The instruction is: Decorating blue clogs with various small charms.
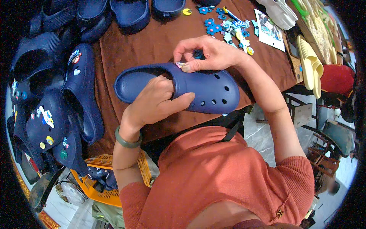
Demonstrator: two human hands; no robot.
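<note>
A navy blue perforated clog (206, 89) lies sideways over a brown-covered table (152, 45). My left hand (154, 101) grips it from inside the opening, thumb along the outer side, a green bangle on the wrist. My right hand (204, 53) presses a small light-coloured shoe charm (180, 65) onto the clog's upper with thumb and forefinger. A blue flower charm (198, 54) shows just under its fingers.
Several navy clogs, some with charms, lie at the left (80, 91) and along the far edge (129, 13). Loose colourful charms (228, 26) sit at the back. Yellow sandals (310, 65) hang at the right; a yellow crate (99, 191) stands below the table.
</note>
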